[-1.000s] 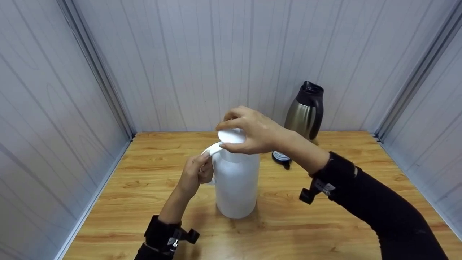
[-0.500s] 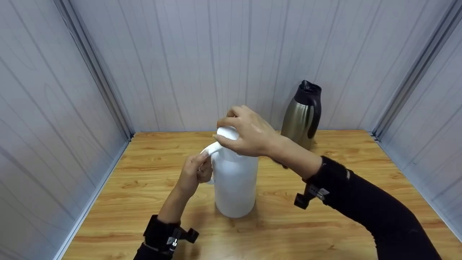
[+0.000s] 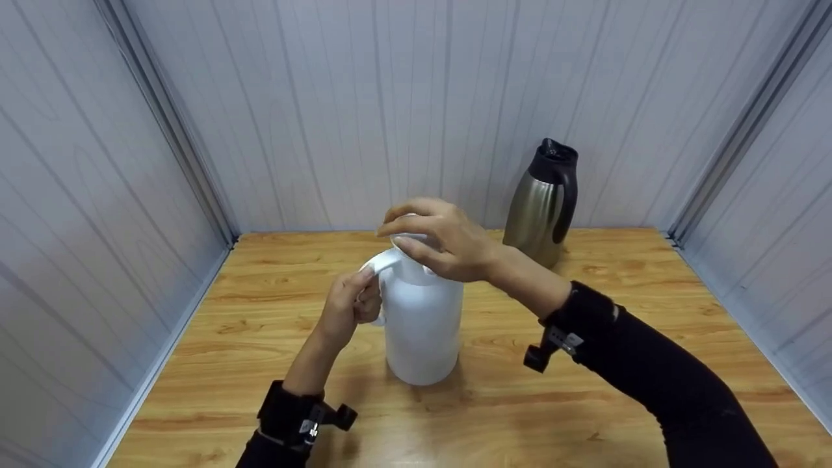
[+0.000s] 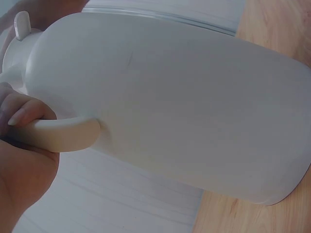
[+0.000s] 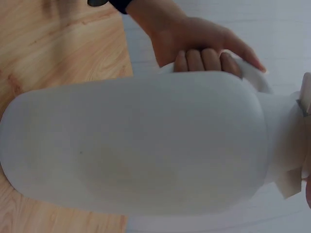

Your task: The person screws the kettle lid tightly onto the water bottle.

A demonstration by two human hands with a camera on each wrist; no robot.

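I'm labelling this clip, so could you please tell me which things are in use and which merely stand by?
In use:
white jug, upright on the table
its handle, gripped by the left hand
its lid, gripped by the right hand

Standing by:
steel flask, at the back wall
wooden table

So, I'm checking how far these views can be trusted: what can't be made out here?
- White lid: head view, mostly covered by the right hand; seated or loose is unclear.
- Right hand: right wrist view, cut off at the right edge.
- White jug handle: partly wrapped by the left hand.
- Steel flask: base hidden behind the right forearm, head view.
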